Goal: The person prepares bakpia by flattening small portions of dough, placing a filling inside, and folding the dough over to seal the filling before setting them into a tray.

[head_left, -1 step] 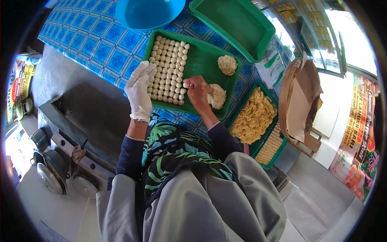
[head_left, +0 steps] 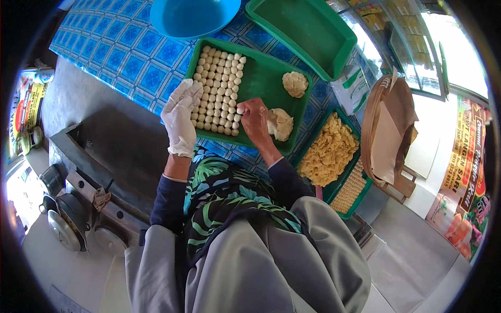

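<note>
My left hand (head_left: pixel 179 119), in a white glove, is at the left edge of a green tray (head_left: pixel 267 60). Its fingers are loosely bent, and I see nothing held in them. Inside the tray, small pale dough balls (head_left: pixel 215 94) stand in close rows on the left side. My bare right hand (head_left: pixel 254 119) reaches over the tray's middle, thumb and fingertips pinched on a dough ball (head_left: pixel 240 110) at the right end of a row near the front. Just right of this hand lies a lump of dough (head_left: pixel 282 125); a second dough lump (head_left: pixel 295 84) sits farther back.
Behind stand a blue basin (head_left: pixel 194 18) and another green tray (head_left: pixel 302 36), on a blue patterned tablecloth (head_left: pixel 141 62). To the right are a heap of yellowish dough (head_left: pixel 330 148), a tray of small pieces (head_left: pixel 348 193) and a round woven tray (head_left: pixel 378 130). A dark metal counter (head_left: pixel 104 151) is at left.
My right hand's fingertips have shifted very slightly, and the pinched dough ball shows a little more clearly. The left hand and the tray look the same.
</note>
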`<act>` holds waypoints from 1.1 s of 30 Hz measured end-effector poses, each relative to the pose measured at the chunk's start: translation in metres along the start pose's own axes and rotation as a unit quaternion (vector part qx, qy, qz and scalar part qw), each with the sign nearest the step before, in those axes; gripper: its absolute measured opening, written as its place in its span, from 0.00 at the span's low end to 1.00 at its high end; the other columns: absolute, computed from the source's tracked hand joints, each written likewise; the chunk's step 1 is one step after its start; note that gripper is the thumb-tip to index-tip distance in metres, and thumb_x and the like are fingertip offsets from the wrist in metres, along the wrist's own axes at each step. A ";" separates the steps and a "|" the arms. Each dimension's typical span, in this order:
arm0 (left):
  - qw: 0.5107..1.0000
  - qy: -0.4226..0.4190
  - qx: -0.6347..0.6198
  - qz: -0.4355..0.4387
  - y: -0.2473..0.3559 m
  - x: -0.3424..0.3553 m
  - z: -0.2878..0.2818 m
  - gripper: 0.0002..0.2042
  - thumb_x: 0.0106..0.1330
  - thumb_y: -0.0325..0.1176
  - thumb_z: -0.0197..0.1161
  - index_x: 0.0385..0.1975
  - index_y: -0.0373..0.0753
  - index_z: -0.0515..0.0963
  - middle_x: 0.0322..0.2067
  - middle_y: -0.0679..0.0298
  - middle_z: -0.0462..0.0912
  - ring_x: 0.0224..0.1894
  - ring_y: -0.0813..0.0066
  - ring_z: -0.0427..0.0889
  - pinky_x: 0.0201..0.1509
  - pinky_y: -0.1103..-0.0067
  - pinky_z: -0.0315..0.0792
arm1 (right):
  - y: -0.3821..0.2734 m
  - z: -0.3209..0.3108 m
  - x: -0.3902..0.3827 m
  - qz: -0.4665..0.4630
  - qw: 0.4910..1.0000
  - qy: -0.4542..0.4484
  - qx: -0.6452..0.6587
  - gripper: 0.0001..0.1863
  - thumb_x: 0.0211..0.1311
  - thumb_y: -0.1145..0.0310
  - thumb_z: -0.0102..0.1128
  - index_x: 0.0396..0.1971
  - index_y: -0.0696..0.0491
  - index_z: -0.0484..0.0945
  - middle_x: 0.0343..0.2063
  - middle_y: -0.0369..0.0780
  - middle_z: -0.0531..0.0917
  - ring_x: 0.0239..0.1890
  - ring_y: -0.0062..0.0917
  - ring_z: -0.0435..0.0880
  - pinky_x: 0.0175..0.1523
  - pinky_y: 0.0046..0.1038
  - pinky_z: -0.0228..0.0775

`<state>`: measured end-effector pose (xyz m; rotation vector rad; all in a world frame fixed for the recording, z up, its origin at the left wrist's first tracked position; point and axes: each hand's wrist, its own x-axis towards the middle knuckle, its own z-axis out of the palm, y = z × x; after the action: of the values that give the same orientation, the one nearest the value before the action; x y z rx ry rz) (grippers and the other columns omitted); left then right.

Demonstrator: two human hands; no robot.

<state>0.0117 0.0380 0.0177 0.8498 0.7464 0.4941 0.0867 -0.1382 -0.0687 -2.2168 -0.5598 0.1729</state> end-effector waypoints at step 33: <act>0.824 -0.245 -0.077 -0.505 -0.155 -0.044 0.067 0.22 0.73 0.46 0.48 0.56 0.33 0.67 0.51 0.55 0.74 0.51 0.61 0.77 0.57 0.62 0.72 | 0.017 -0.134 -0.006 -0.071 0.978 -0.108 -0.167 0.15 0.44 0.82 0.57 0.36 0.58 0.81 0.24 0.46 0.79 0.31 0.42 0.80 0.37 0.38 0.72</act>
<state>0.0491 -0.1130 -0.0614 0.3014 0.5620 -0.6025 0.1281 -0.2432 0.0050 -2.4861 -0.9205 0.2628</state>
